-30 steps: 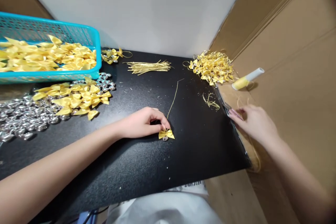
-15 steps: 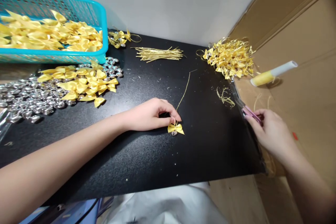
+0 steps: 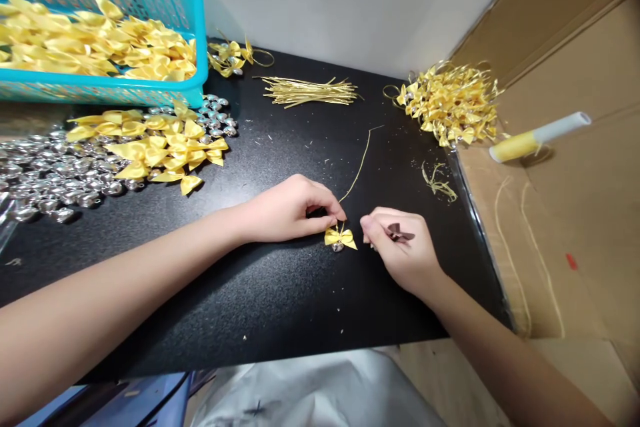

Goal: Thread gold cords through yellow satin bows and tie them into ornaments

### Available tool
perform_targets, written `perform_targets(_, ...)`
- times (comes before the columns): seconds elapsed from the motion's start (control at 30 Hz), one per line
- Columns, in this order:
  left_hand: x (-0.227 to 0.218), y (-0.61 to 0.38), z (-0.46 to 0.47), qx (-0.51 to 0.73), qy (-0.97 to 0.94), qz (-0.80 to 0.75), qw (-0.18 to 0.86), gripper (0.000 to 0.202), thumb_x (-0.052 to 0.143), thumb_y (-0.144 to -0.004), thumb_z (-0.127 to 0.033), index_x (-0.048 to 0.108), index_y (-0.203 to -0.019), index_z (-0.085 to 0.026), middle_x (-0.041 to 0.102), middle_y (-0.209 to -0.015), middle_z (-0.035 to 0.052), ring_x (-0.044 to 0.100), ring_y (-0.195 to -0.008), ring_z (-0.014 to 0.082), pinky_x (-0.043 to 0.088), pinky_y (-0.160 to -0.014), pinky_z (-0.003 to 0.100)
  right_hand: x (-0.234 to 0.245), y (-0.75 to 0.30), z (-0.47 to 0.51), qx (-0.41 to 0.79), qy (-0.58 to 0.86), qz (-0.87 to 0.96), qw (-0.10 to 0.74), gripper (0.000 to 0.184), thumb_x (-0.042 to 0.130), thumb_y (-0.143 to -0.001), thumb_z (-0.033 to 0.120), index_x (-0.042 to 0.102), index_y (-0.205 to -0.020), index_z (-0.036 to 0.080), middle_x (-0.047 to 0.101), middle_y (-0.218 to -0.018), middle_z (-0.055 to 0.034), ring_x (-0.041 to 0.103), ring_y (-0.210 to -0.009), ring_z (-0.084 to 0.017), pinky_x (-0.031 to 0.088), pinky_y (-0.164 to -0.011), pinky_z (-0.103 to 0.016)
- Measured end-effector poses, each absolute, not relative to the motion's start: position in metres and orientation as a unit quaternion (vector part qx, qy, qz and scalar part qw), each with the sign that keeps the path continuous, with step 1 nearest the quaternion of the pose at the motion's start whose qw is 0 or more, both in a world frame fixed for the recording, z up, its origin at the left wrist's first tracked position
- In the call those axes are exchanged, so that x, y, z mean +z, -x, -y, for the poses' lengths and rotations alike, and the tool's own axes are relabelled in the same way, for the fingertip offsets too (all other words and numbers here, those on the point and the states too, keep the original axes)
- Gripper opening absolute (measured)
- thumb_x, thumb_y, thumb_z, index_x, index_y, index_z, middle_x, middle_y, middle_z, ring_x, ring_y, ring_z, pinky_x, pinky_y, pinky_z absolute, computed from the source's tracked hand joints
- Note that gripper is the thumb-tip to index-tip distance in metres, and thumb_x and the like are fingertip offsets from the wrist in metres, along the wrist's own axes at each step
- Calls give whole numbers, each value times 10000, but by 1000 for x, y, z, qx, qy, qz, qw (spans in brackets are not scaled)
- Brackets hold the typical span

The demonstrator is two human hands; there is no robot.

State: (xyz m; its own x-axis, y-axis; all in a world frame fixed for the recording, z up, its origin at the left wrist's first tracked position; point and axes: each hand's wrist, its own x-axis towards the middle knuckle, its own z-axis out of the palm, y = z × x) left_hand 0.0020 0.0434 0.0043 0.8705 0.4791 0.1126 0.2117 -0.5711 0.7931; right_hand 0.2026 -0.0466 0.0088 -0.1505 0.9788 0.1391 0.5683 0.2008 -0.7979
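My left hand [image 3: 300, 208] rests on the black table, thumb and index finger pinching the gold cord [image 3: 363, 161] just above a yellow ribbon bow [image 3: 341, 237]. A silver bell-like bead [image 3: 338, 247] hangs under the bow. The cord's free end runs up and away across the table. Just right of the bow, apart from it, my right hand [image 3: 400, 243] is closed round a small pink-handled tool [image 3: 401, 233]. Two handle ends stick out of the fist; the working tip is hidden, so its exact kind is unclear.
A blue basket [image 3: 204, 47] of yellow bows stands back left, with silver beads [image 3: 65, 177] and loose bows [image 3: 170, 150] before it. Gold cords [image 3: 310, 91] lie at the back. Finished-looking bows [image 3: 453, 107], cord scraps [image 3: 439, 181] and a white-yellow tube [image 3: 540, 137] are at right.
My right hand has come in from the table's right edge to beside the bow, bringing the pink-handled tool. My left hand keeps its pinch; the view has shifted slightly.
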Motion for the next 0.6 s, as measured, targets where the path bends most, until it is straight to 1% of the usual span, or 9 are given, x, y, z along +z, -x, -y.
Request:
perform_targets(0.07, 4, -2, -44, 162, -874, -191, 416, 156, 596, -849, -169, 729, -929, -149, 746, -867, 48, 659, -726, 113, 460, -645, 192, 6, -201, 43, 307, 556, 695, 336, 368, 487, -914, 274, 568, -573, 163, 504, -529, 17, 437, -489, -81, 340, -498, -220)
perform_targets(0.1, 4, -2, -44, 163, -874, -188, 417, 157, 595, -851, -173, 729, -929, -149, 745, -864, 47, 658, -722, 113, 457, -639, 192, 6, -201, 42, 308, 558, 693, 336, 329, 500, -904, 261, 606, -609, 160, 514, -528, 22, 437, -482, -77, 339, -488, -212)
perform_targets(0.3, 4, -3, -44, 174, -872, -184, 419, 146, 580, -868, -177, 713, -925, -160, 735, -825, 22, 637, -670, 88, 429, -611, 174, 4, -201, 40, 309, 570, 682, 340, 74, 667, -748, 207, 711, -711, 160, 542, -480, 50, 387, -398, -48, 288, -408, -183)
perform_targets(0.47, 2, -2, -42, 189, -870, -187, 416, 141, 578, -841, -121, 644, -959, -161, 704, -748, -23, 569, -581, 64, 408, -580, 165, 2, -197, 39, 289, 573, 692, 332, 62, 673, -699, 197, 721, -702, 158, 582, -490, 39, 431, -398, -54, 330, -423, -181)
perform_targets(0.53, 2, -2, -43, 195, -880, -179, 394, 142, 566, -846, -118, 635, -963, -160, 694, -761, -11, 576, -612, 75, 416, -604, 172, 3, -195, 39, 289, 575, 690, 332, 74, 649, -693, 183, 716, -690, 152, 573, -469, 44, 428, -384, -53, 335, -421, -179)
perform_targets(0.6, 4, -2, -44, 204, -900, -164, 349, 148, 546, -867, -130, 650, -969, -160, 680, -821, 23, 601, -708, 104, 433, -662, 191, 5, -194, 38, 289, 579, 687, 331, 89, 622, -689, 170, 707, -669, 151, 557, -445, 50, 423, -372, -52, 335, -418, -178)
